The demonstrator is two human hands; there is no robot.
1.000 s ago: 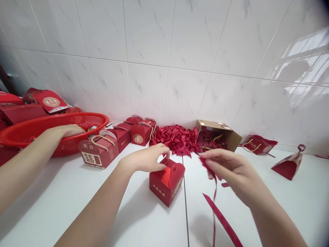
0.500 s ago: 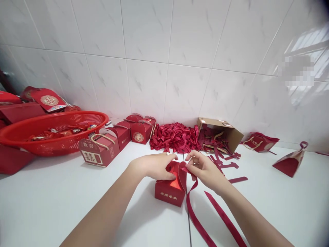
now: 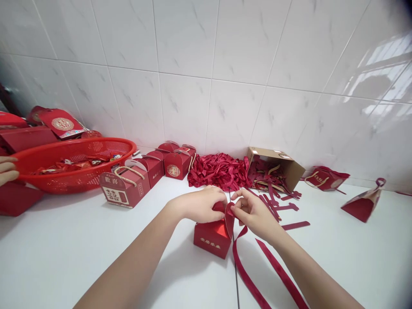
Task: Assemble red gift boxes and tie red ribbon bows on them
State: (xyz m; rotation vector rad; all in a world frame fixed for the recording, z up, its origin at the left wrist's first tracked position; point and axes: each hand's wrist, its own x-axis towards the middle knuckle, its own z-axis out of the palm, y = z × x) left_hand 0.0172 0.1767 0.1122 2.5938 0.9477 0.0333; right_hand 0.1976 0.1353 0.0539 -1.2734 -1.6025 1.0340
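Note:
A small red gift box (image 3: 210,240) with gold lettering stands upright on the white tabletop in front of me. My left hand (image 3: 206,204) reaches over its top, fingers curled down onto it; the fingertips are partly hidden. At the box's raised right flap, my right hand (image 3: 249,210) pinches the end of a dark red ribbon (image 3: 240,253) between thumb and forefinger. The ribbon hangs from there and trails across the table to the bottom edge. A second strip of ribbon (image 3: 280,270) runs beneath my right forearm.
A red plastic basket (image 3: 74,184) of wrapped sweets stands left, another person's hand (image 3: 7,170) at its rim. Several finished-looking boxes (image 3: 125,189) line the back. A ribbon heap (image 3: 219,169) and a tipped cardboard box (image 3: 294,171) lie by the wall; two red boxes (image 3: 326,178) sit right.
My left fingers have curled in closer to the flap, and my right hand has drawn slightly left with the ribbon end. Another person's hand has appeared at the left edge.

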